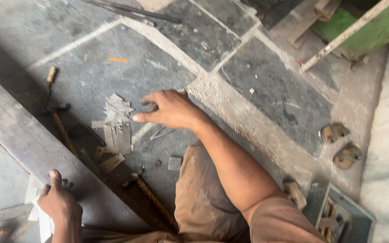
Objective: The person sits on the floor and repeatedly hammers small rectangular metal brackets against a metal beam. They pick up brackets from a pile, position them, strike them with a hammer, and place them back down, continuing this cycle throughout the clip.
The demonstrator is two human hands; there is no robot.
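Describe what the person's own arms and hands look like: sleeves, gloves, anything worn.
Both hands are bare: no gloves, rings or watch show. The right hand leads to a forearm bare up to past the elbow, where a short brown sleeve begins, dusty like the brown trousers. The left hand shows only to the wrist at the frame's bottom edge; no sleeve is visible there.

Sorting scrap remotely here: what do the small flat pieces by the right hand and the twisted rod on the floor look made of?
Flat pieces: probably sheet metal, dull grey, thin with sharp cut edges, lying beside the right hand. Twisted rod: likely ribbed steel bar, brown and rusty-looking. The left hand rests on a grey plank, material unclear.
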